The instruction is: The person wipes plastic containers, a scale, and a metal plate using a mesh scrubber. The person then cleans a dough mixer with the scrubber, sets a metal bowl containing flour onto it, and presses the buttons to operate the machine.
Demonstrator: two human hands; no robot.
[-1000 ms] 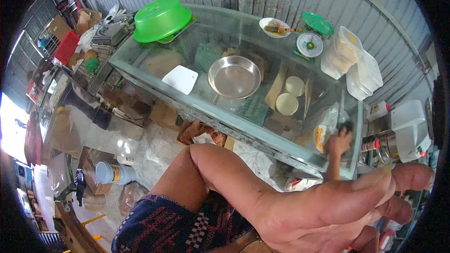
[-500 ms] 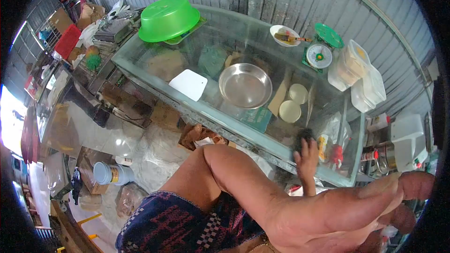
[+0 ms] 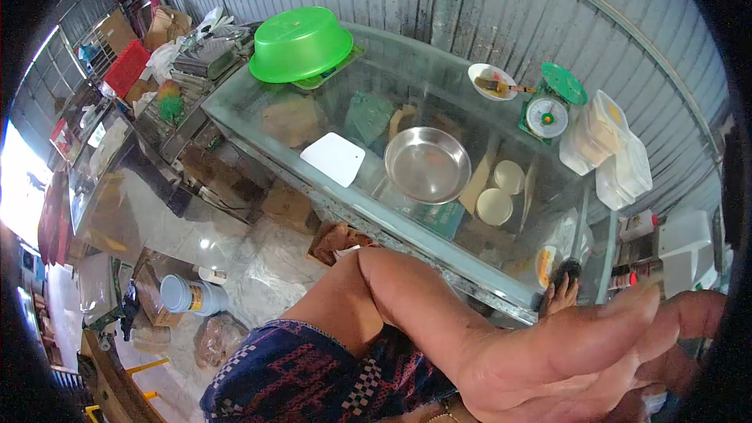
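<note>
My left hand [image 3: 580, 356] is large in the foreground at the lower right, close to the camera. Its thumb and fingers are loosely bent and apart, and no object shows in them; the dark edge cuts off the far fingers. Behind it, my right hand [image 3: 559, 295] rests at the near right edge of the glass-topped case [image 3: 352, 219], its fingers over a dark, rounded pad [image 3: 567, 269] whose exact kind is unclear. The right forearm is mostly hidden behind my left hand. A metal bowl [image 3: 427, 164] and a white cutting board [image 3: 334, 159] lie on the glass.
A green basin [image 3: 301, 45], a white bowl [image 3: 492, 82] with a brush-like tool, a green dial scale [image 3: 547, 116] and plastic containers [image 3: 603, 137] line the case's back. Round lids [image 3: 495, 206] show near the middle. A bluish bucket [image 3: 188, 295] lies on the floor.
My right hand and the dark pad have moved right along the near edge of the case. The whole view has shifted slightly. My left hand stays up in the foreground.
</note>
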